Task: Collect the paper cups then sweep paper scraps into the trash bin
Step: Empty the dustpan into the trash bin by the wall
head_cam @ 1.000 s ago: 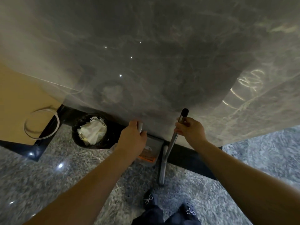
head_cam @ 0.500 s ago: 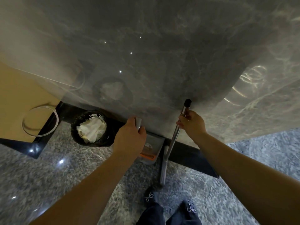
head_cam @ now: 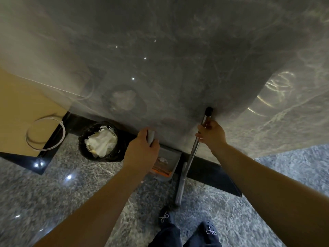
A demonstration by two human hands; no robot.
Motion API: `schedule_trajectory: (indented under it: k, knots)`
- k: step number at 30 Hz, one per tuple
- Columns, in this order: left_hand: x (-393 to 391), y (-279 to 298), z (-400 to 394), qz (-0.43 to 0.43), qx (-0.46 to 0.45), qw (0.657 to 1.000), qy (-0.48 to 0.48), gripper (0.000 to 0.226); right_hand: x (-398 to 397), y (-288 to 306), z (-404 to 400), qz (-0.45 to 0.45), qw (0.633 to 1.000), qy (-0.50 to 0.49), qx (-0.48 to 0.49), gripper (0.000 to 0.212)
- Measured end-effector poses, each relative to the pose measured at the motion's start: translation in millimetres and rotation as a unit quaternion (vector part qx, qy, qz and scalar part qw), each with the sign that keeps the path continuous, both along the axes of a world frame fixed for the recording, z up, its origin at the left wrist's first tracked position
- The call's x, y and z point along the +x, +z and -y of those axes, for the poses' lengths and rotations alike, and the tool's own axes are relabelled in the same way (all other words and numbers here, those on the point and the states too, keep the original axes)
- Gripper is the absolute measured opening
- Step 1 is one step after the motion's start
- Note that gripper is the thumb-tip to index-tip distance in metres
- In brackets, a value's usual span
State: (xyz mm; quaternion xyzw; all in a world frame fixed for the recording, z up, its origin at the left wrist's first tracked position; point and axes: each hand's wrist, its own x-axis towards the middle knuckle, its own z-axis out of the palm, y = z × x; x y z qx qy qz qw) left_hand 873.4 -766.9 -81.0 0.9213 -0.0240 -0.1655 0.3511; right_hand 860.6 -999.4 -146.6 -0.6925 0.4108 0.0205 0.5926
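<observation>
Grey dustpan handle (head_cam: 151, 135) is gripped by the left hand (head_cam: 142, 154), and the right hand (head_cam: 212, 135) is curled around the metal broom pole (head_cam: 193, 154); over the last second both tools moved only slightly toward the wall (head_cam: 160, 68). The sweeping looks nearly finished: one scrap lies in the dustpan (head_cam: 167, 166), and the trash bin (head_cam: 101, 141), full of paper, stands just beside on the left with open floor between, but the black baseboard (head_cam: 210, 172) blocks forward.

Bare forearms, no sleeves; dark navy trousers (head_cam: 170, 236); dark clogs (head_cam: 164, 216) w/ white bow motifs.
</observation>
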Motion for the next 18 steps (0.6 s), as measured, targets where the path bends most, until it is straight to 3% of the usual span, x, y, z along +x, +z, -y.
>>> schedule_trajectory:
  k: [9,18]
  knots:
    - [11.8,-0.7,-11.7,-0.067,-0.025,0.997,0.006,0.043,-11.4,4.9,1.4,0.014,0.997,0.044,-0.055,0.042]
    - [9.3,-4.4,-20.1,-0.013,0.006,1.0,-0.015,0.057,-26.9,13.6,-1.7,0.0,1.0,0.021,-0.015,0.058]
